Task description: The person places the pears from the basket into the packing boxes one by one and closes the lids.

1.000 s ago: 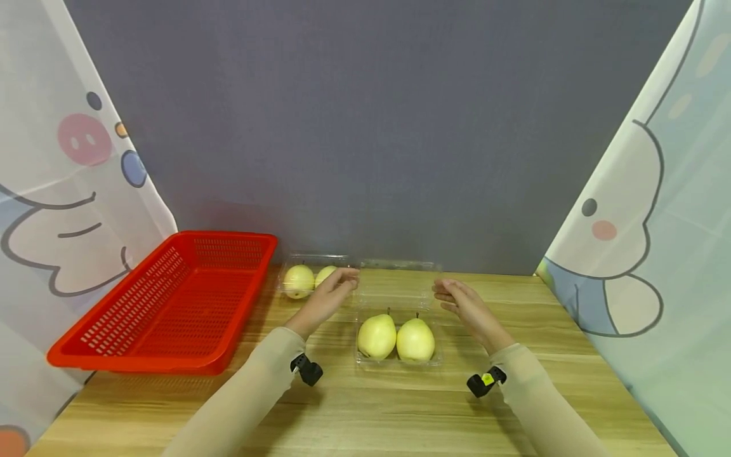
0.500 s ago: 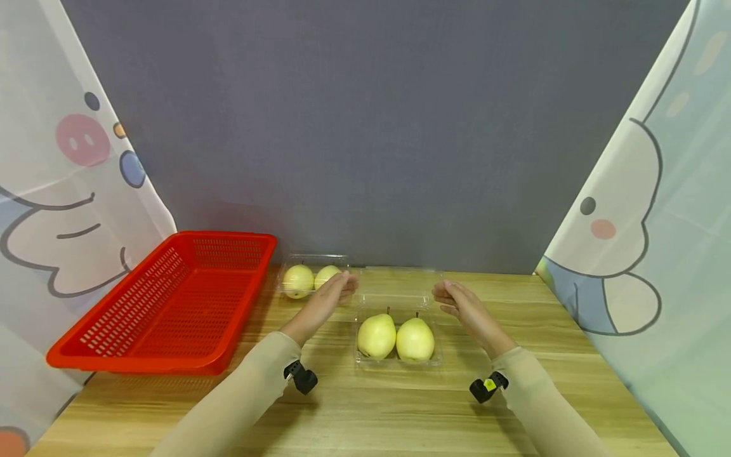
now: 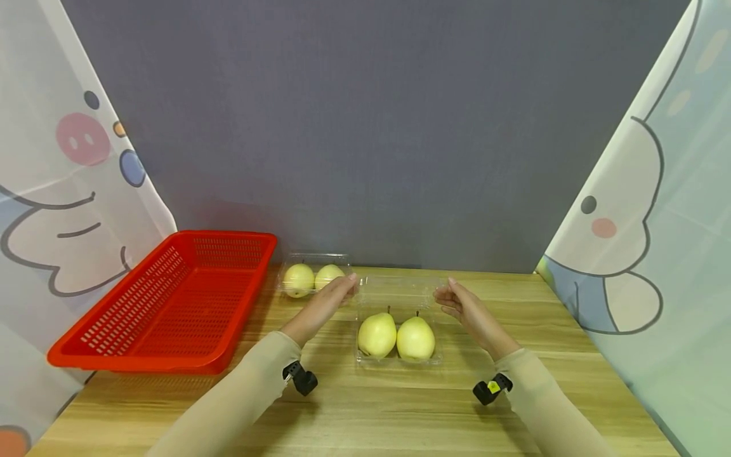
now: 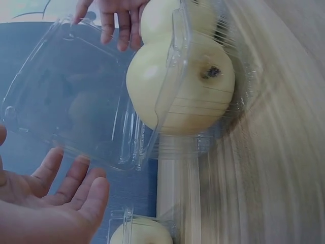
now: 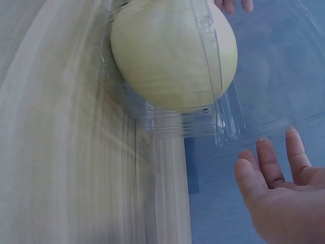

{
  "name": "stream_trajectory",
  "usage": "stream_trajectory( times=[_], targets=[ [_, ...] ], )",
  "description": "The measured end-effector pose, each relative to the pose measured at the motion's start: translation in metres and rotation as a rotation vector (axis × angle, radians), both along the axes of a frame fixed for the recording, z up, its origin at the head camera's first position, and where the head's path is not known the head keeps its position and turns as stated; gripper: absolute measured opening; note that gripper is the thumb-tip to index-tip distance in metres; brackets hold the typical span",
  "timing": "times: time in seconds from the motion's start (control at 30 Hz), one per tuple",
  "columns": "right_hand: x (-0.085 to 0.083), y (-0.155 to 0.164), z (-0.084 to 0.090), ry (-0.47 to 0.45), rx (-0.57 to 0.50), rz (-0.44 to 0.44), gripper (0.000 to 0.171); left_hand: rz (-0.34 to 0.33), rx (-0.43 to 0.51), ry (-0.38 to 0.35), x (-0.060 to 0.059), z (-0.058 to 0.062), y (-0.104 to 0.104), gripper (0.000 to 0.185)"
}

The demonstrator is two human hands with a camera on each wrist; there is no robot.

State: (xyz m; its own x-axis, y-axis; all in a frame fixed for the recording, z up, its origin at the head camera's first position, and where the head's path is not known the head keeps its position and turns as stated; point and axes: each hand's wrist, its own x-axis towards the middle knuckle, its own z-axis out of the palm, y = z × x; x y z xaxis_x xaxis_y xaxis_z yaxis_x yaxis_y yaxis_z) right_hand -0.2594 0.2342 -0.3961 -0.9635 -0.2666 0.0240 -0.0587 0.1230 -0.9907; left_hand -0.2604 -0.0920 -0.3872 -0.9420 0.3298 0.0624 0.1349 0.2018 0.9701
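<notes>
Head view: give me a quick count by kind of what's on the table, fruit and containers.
Pears: 4, two in the near clamshell, two in the far one
Clear clamshell boxes: 2, near one open, far one
Red basket: 1
Total: 7

left hand (image 3: 327, 299): fingers straight, palm inward | right hand (image 3: 469, 309): fingers straight, palm inward | forearms extended forward

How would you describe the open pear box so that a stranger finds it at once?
On the wooden table, look right of the red basket. Two clear boxes hold pears; take the nearer open box, between both hands, its lid raised behind two pears. The other box, by the basket, is closed.
</notes>
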Motion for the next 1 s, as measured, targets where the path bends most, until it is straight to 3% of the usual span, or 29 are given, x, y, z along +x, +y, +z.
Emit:
stream_trajectory(
  times=[0.2,0.6,1.0],
  targets=[
    [0.002,0.002,-0.001,-0.008,0.009,0.016,0.067,0.022,-0.037,-0.021,0.003,-0.003,-0.002,0.065],
    [0.005,0.003,-0.007,0.015,-0.018,0.041,0.058,0.003,-0.042,-0.025,0.009,-0.010,-0.007,0.071],
    [0.012,0.008,-0.016,0.070,0.010,0.053,0.055,-0.050,-0.071,0.073,0.016,-0.019,-0.013,0.059]
  ],
)
